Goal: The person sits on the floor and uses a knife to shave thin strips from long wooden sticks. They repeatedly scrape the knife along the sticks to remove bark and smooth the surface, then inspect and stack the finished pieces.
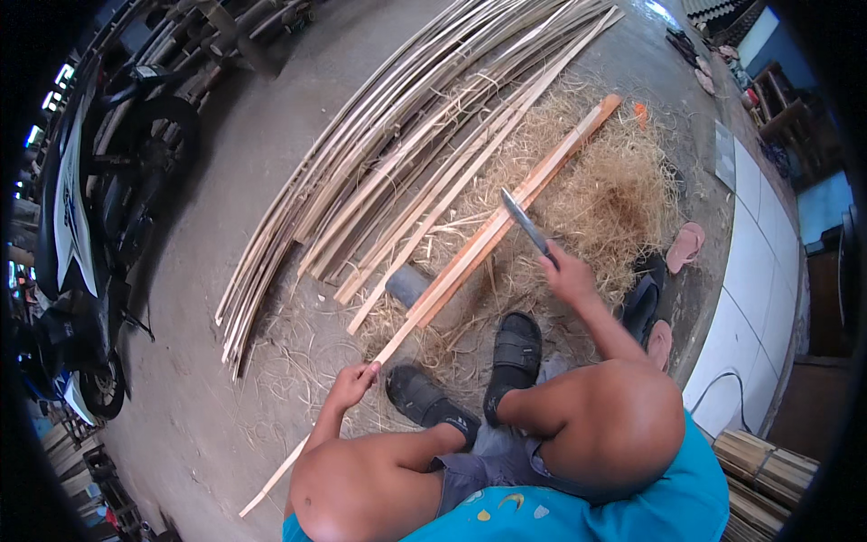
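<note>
We look down on a seated person working bamboo on a grey concrete floor (208, 397). The left hand (352, 384) is closed around a long, thin, pale strip (470, 248), pinching it near the left knee; the strip's long axis runs diagonally, from its low end at the lower left, past the hand, up to the upper right. Farther up it lies against a flat, orange-brown board (551, 163) that follows the same slant, its squared end pointing to the upper right. The right hand (567, 271) is clenched on the handle of a knife (524, 221), whose narrow grey blade points up and left, its tip resting across the strip and board. Both feet in black sandals (515, 348) are planted just below the strip. Under the work spreads a tangled, straw-coloured heap of shavings (623, 199), fine and curly. Beside it, to the upper left, a fanned stack of smooth, flat slats (379, 172) lies on the same diagonal, bowed by the lens. A short grey cylinder (406, 285) sits just beside the strip. A pink flip-flop (685, 246) lies at the right edge of the shavings, and a motorbike (81, 226) stands well apart at the left.
</note>
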### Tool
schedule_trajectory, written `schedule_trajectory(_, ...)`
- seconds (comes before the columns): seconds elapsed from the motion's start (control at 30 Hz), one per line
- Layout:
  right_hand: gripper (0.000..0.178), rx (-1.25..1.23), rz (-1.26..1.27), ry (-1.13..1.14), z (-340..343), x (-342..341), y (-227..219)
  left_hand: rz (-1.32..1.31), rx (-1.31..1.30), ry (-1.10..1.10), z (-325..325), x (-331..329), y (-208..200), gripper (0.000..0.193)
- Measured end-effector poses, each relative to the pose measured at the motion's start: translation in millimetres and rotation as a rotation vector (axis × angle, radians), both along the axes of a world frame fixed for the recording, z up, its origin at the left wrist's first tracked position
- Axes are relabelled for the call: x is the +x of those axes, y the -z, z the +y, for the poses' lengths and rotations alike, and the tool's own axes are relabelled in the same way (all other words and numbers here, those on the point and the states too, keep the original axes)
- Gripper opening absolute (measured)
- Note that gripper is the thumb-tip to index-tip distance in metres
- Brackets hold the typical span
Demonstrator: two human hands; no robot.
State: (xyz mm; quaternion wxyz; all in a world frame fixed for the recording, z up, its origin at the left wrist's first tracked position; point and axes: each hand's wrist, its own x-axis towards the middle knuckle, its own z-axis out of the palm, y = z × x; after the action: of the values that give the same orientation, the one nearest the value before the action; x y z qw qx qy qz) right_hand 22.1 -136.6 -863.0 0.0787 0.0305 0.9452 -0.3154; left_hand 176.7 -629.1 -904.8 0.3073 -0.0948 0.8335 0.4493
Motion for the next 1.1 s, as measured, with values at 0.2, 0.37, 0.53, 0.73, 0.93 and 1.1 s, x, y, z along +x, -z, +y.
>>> schedule_trajectory(0.2, 0.047, 0.064, 0.056, -0.483, -31, 18, 24, -0.091, 0.152, -0.036, 56, -57, -8, 0.058)
schedule_trajectory(0.37, 0.044, -0.094, 0.019, 0.163, 35, -42, 17, -0.181, 0.103, -0.037, -6, -22, -8, 0.053)
schedule_trajectory(0.53, 0.042, -0.118, -0.135, -0.208, -53, 27, -11, -0.033, 0.226, -0.036, 44, -54, -9, 0.052)
schedule_trajectory(0.73, 0.041, 0.123, -0.096, -0.173, -22, 0, 3, 0.151, 0.029, 0.071, 14, -10, -14, 0.044)
schedule_trajectory(0.93, 0.042, -0.061, 0.065, -0.015, -23, -8, -11, 0.311, -0.14, 0.022, 49, -29, -19, 0.036)
schedule_trajectory(1.1, 0.047, 0.109, -0.098, -0.578, -77, 65, -1, 0.405, -0.391, 0.212, 71, -53, -39, 0.035)
